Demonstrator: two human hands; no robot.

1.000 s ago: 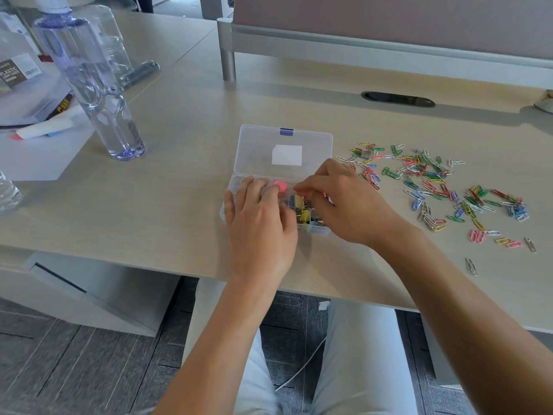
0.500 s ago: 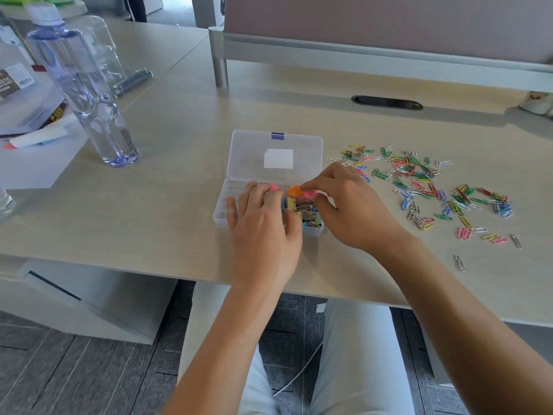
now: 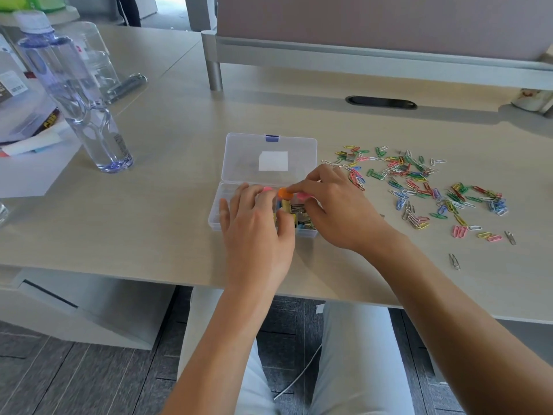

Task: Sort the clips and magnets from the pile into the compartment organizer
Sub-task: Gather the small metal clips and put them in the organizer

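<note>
Both forearms are reaching in from the near edge of the bench [image 3: 155, 223], meeting over the clear plastic organizer [image 3: 227, 205] that is sitting close to that edge, about midway along it. The left hand [image 3: 257, 232] is lying palm down across the organizer's tray, fingers straight and slightly spread, resting on the compartments and gripping nothing I can see. The right hand [image 3: 338, 208] is arching in from the right with its wrist raised; its forefinger and thumb are curling together around a small pink magnet [image 3: 303, 195], just beside a round orange magnet [image 3: 284, 193] at the tray's far side. Whether the fingers are also touching the orange one is hard to tell. Another pink piece [image 3: 267, 189] is peeking out past the left fingertips.

The organizer's hinged lid [image 3: 269, 157] is lying open and flat toward the far edge, translucent, with a white label and a small blue latch. The hands are hiding most of the tray; between them, yellow and dark metal clips are showing in the right-hand compartments.

Toward the right end of the bench, thin wire paper clips [image 3: 419, 187] in many colours are lying scattered loosely. A clear ribbed water bottle [image 3: 74, 94] is standing upright near the left end.
</note>
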